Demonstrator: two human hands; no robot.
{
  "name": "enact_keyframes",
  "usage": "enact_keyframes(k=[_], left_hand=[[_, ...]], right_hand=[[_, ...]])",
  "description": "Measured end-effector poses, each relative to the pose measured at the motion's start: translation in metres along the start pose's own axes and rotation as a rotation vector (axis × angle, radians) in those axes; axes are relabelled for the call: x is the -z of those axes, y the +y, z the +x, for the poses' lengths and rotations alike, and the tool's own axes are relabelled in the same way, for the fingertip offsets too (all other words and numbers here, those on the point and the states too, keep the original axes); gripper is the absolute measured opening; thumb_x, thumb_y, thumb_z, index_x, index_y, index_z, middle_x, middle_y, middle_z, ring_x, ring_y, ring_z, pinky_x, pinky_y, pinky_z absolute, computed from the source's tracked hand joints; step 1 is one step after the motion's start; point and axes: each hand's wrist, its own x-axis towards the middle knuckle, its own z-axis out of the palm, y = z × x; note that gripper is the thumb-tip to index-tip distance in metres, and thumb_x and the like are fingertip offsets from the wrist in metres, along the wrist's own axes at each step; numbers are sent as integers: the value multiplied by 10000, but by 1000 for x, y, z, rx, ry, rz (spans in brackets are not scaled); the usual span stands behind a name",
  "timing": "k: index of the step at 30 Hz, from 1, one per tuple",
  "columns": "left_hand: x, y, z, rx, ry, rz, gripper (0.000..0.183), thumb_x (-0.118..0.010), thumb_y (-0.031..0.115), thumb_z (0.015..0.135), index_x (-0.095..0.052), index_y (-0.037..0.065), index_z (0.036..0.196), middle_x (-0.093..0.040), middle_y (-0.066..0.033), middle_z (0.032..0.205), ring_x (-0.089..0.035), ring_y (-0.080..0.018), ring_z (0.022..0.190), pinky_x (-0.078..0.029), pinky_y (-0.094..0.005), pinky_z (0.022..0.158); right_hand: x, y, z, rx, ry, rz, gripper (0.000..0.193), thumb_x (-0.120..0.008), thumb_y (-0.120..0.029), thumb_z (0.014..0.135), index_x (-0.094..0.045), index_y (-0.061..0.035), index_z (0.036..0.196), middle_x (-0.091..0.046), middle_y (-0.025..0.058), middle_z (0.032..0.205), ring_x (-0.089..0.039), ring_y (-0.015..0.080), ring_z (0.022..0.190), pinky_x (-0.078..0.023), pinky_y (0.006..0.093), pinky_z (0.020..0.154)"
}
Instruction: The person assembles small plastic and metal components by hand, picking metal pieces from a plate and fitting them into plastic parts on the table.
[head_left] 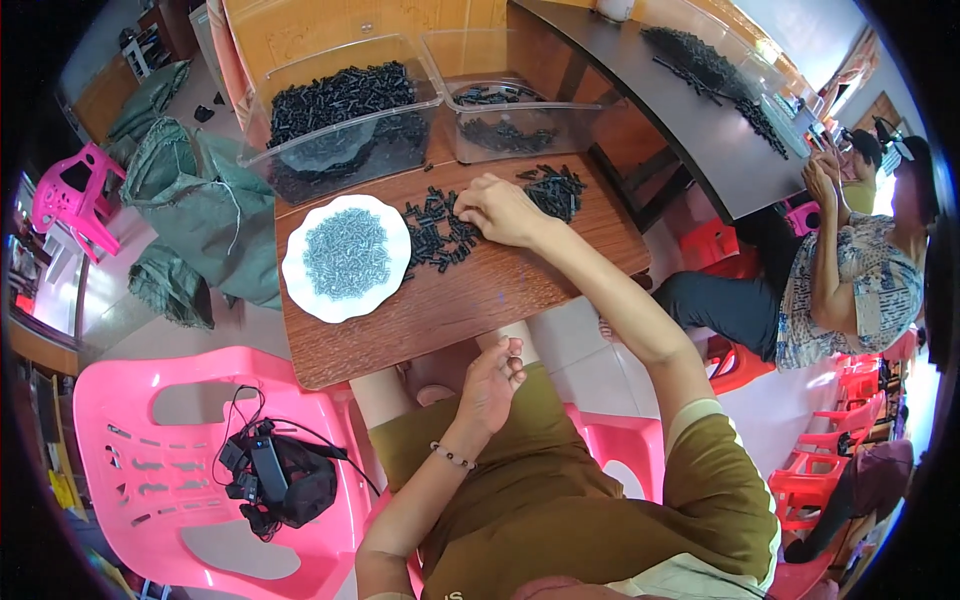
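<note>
Black pieces [432, 240] lie strewn across the middle of the table [420, 330], nearer its far edge, and the right hand [503, 212] is right in among them! Its fingers are bent and drawn close together, tips down; whether they pinch a piece, I cannot tell. Spread loosely like that, the pieces probably lift singly more easily than from the heap [557, 192] toward the far right corner. Over at the left edge sits the white plate [298, 262] of clear bits [350, 250], likely set apart so nothing mixes. Tubs [340, 132] line the far edge, presumably leaving the near side free for reaching. And the left hand [492, 385], just off the near edge: fingers half curled, any hold unclear, the black pieces well beyond those tips but right at the right hand's.
</note>
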Motion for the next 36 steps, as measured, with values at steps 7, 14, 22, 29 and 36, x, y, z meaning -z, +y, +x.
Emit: enact_keyframes(k=[7,14,22,29,36], left_hand=[[1,2,0,-6,11,-12,188,-648,258,869,-579,100,943,-544,30,868,-480,-101,769,-409,-250,725],[1,1,0,-35,15,-16,222,-619,251,884,-633,49,975,-559,21,887,-485,-90,765,-404,-251,710],[-8,12,-4,-126,-14,71,244,-576,253,923,-624,38,1028,-586,5,906,-523,-89,764,-432,-246,714],[-31,42,-12,-450,31,264,307,-572,235,945,-570,9,1153,-644,-37,987,-592,-69,782,-486,-214,717],[-32,34,-12,-569,78,255,331,-625,122,904,-577,3,1208,-665,-45,969,-589,-67,760,-490,-210,706]], right_hand=[[-9,-1,6,-75,-79,-84,113,-650,-84,777,-690,-70,882,-624,132,885,-550,313,947,-457,424,824],[-8,-1,10,-131,-122,-70,62,-630,-64,783,-638,-47,842,-612,126,878,-545,312,938,-449,428,815],[7,-22,-2,-63,87,239,93,-634,-103,824,-605,-35,881,-601,86,791,-558,271,814,-445,367,758],[32,-88,-63,74,35,406,91,-633,-79,814,-652,-31,889,-618,84,800,-564,247,778,-452,350,711],[33,-114,-79,-52,81,499,127,-684,-16,763,-643,-14,884,-633,95,792,-603,225,732,-470,326,630]])
